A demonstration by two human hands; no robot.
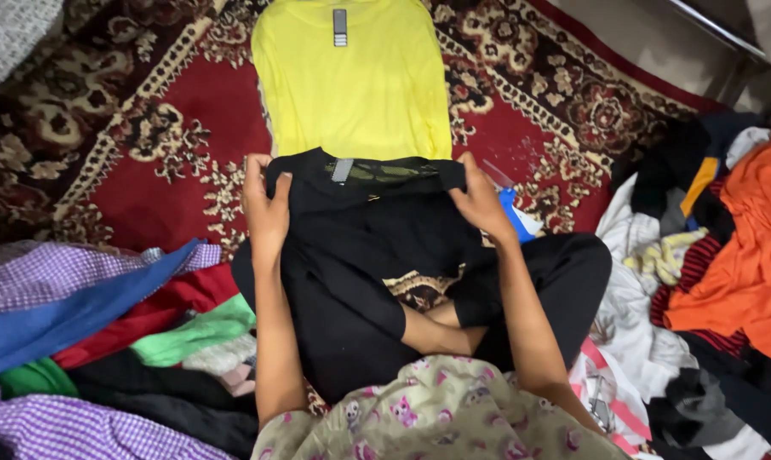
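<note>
A black garment [364, 230] is being gripped at its top edge corners by the left hand [264, 204] and right hand [481, 200], fingers closed on the cloth; a yellow shirt [351, 81] is lying just beyond on the red carpet [155, 170], clothes piles [104, 341] crowding both sides.

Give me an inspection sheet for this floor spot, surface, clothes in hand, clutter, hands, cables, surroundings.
Surface: red patterned carpet with a dark floral border.
Job's things: black garment spread over the person's lap, its top edge held up at both corners; yellow garment lying flat on the carpet just beyond it.
Clutter: clothes pile on the left with checked purple, blue, red and green pieces; clothes pile on the right with orange, white, striped and black pieces.
Hands: left hand grips the black garment's left corner; right hand grips its right corner.
Cables: nothing seen.
Surroundings: pale floor past the carpet's far right edge; metal bar at upper right.
</note>
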